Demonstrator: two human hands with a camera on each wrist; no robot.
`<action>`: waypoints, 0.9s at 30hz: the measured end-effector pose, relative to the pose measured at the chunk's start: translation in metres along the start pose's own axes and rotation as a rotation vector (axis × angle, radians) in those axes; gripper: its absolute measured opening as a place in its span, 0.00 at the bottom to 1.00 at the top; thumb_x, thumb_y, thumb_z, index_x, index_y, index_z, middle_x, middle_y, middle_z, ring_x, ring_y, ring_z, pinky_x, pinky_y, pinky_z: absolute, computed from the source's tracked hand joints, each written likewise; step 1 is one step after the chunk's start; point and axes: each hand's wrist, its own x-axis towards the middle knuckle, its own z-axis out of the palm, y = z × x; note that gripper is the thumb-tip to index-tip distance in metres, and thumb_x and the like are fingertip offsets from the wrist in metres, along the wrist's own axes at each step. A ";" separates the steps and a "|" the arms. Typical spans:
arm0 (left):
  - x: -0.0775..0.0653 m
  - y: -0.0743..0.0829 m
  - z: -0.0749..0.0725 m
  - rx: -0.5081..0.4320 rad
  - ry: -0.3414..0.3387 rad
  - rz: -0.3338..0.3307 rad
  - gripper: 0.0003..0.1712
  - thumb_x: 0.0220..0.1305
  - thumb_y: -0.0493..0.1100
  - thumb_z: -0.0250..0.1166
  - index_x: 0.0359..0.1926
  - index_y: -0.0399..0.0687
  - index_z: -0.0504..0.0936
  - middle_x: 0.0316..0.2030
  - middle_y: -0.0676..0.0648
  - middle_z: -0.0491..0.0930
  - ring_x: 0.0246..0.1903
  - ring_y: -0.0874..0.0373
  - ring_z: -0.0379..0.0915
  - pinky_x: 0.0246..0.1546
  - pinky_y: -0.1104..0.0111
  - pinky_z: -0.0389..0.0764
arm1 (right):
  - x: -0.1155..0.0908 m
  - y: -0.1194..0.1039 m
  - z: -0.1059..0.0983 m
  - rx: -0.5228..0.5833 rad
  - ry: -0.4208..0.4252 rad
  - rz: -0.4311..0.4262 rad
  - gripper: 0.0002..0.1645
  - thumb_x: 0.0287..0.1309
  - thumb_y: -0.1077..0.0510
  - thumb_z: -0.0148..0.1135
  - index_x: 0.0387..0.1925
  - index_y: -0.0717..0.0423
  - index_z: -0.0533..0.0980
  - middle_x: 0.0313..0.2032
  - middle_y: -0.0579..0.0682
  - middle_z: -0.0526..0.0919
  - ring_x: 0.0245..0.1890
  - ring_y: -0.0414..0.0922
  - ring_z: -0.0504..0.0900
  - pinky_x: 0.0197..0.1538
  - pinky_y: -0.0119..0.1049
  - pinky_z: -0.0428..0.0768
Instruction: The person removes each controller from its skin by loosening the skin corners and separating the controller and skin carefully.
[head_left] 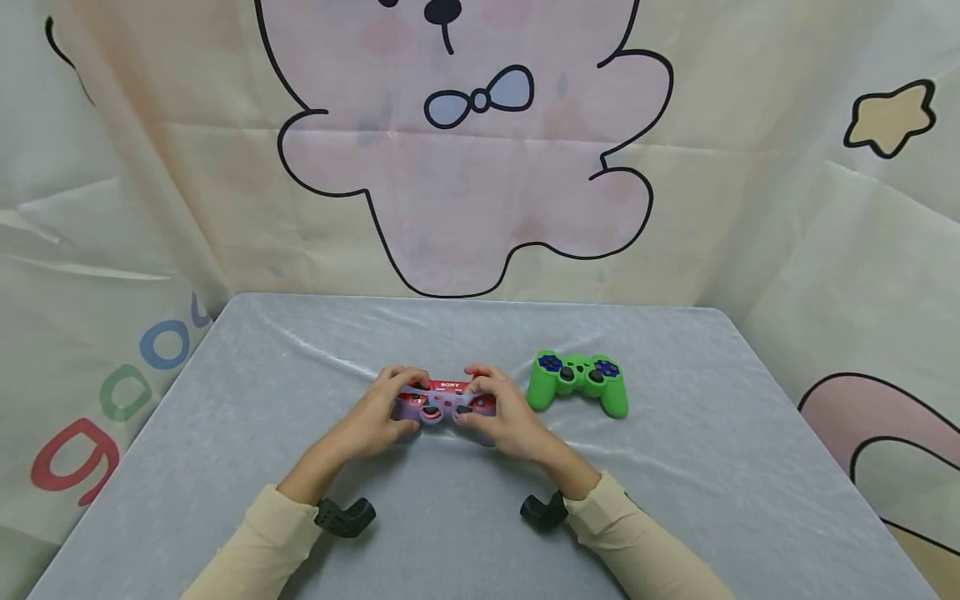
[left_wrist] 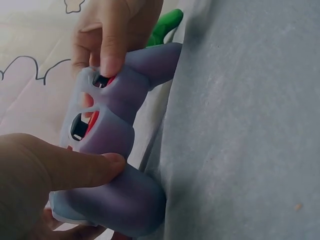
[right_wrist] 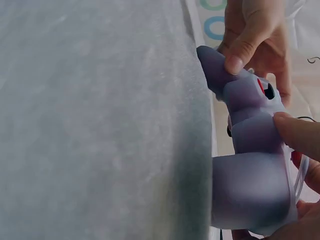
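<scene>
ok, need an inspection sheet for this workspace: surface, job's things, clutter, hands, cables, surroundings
Surface: table under a grey, lightly creased cloth.
Job's things: red controller in a pale purple silicone cover, marked SONY, held near the table's middle; wrist views show the cover wrapped over both handles.
Clutter: green controller with blue buttons lies flat on the cloth, to the right of the held one and apart from it.
Hands: left hand grips the left handle; right hand grips the right handle; thumbs press on the cover.
Cables: nothing seen.
Surroundings: cream backdrop printed with a pink bear, a star and coloured letters; black camera mounts on both wrists.
</scene>
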 end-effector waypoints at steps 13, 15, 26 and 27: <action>0.002 -0.002 0.004 -0.017 -0.015 -0.051 0.30 0.59 0.30 0.69 0.62 0.47 0.73 0.64 0.34 0.70 0.66 0.37 0.67 0.66 0.41 0.67 | 0.001 0.000 -0.009 -0.227 0.042 -0.134 0.11 0.54 0.62 0.75 0.40 0.55 0.82 0.54 0.55 0.83 0.58 0.53 0.78 0.62 0.52 0.74; 0.002 -0.005 0.004 -0.015 -0.013 -0.049 0.30 0.60 0.31 0.69 0.63 0.47 0.73 0.64 0.34 0.70 0.65 0.37 0.67 0.66 0.41 0.68 | 0.002 0.000 -0.015 -0.206 0.001 -0.108 0.17 0.56 0.60 0.75 0.47 0.57 0.81 0.56 0.55 0.82 0.57 0.53 0.79 0.61 0.52 0.76; 0.003 -0.014 -0.006 -0.078 -0.101 -0.156 0.42 0.57 0.37 0.75 0.70 0.50 0.67 0.67 0.36 0.71 0.59 0.41 0.75 0.59 0.48 0.76 | 0.001 0.019 -0.045 -0.230 -0.249 0.118 0.54 0.51 0.56 0.79 0.75 0.54 0.59 0.68 0.58 0.72 0.68 0.56 0.72 0.68 0.55 0.72; 0.003 -0.015 -0.006 -0.083 -0.105 -0.167 0.43 0.56 0.36 0.75 0.71 0.49 0.66 0.66 0.36 0.72 0.58 0.42 0.76 0.58 0.49 0.77 | 0.002 0.020 -0.045 -0.231 -0.259 0.131 0.55 0.50 0.56 0.79 0.75 0.54 0.59 0.68 0.58 0.72 0.68 0.56 0.72 0.68 0.55 0.71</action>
